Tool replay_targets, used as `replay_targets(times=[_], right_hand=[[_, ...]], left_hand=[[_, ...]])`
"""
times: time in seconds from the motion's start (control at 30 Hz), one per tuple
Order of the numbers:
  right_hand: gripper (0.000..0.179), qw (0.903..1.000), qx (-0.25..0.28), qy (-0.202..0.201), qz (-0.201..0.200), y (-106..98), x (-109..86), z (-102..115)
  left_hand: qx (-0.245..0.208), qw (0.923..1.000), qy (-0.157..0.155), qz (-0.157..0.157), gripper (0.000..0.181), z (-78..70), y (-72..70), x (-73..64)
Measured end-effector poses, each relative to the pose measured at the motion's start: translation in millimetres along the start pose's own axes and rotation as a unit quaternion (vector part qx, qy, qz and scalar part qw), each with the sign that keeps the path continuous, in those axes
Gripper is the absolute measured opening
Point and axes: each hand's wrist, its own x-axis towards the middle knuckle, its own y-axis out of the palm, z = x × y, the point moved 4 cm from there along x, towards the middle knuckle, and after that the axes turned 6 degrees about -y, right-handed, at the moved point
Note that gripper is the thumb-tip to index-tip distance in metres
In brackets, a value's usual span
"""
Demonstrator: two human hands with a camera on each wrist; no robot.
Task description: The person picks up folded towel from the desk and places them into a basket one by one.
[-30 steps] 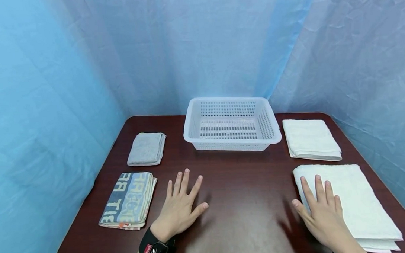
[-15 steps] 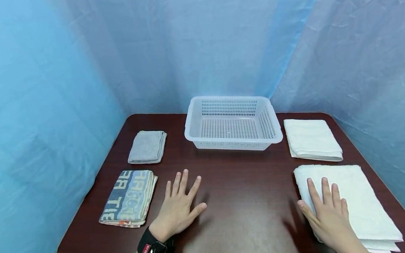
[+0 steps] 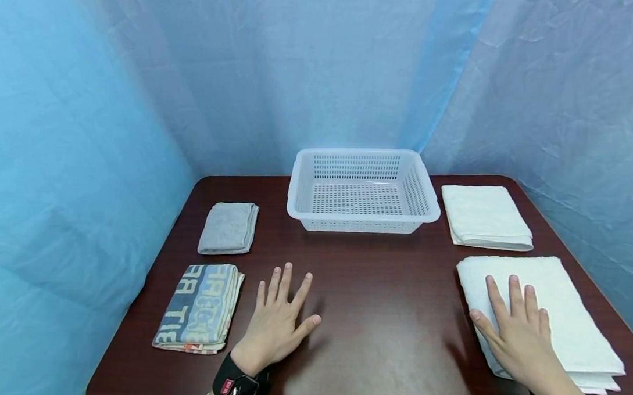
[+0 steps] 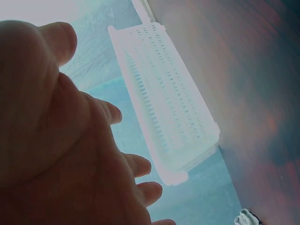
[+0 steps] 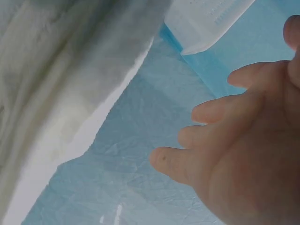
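Observation:
My left hand [image 3: 273,327] hovers palm down over the table, fingers spread and holding nothing. To its left lies a folded blue patterned towel [image 3: 201,306] with pale lettering. Farther back on that side is a small folded grey towel [image 3: 228,228]. My right hand [image 3: 520,335], also spread and holding nothing, is above a stack of folded white towels [image 3: 566,305]; the right wrist view shows a gap between palm and towels. Behind that stack rests another folded white towel [image 3: 486,216]. A white perforated basket [image 3: 363,219] with nothing in it stands at the table's back middle.
The dark reddish-brown table [image 3: 373,312] has rounded corners. Light blue cloth [image 3: 291,76] hangs behind it and along both sides. A black wrist strap [image 3: 239,385] with a red label is on my left wrist.
My right hand has drifted slightly right over the white towel stack. The left hand has barely moved, and the towels and basket stay where they were.

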Motion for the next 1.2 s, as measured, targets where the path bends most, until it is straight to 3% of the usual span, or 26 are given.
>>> replay_targets(times=[0.63, 1.2], right_hand=[[0.075, 0.9986, -0.018, 0.038, 0.032, -10.2, 5.0, -23.1], [0.072, 0.9983, -0.015, 0.048, 0.028, -15.0, 1.4, -41.3]], left_hand=[[0.002, 0.9999, -0.007, 0.008, 0.076, 2.6, 0.0, 0.6], [0.008, 0.9999, -0.011, 0.009, 0.076, 3.7, 0.8, 2.0]])
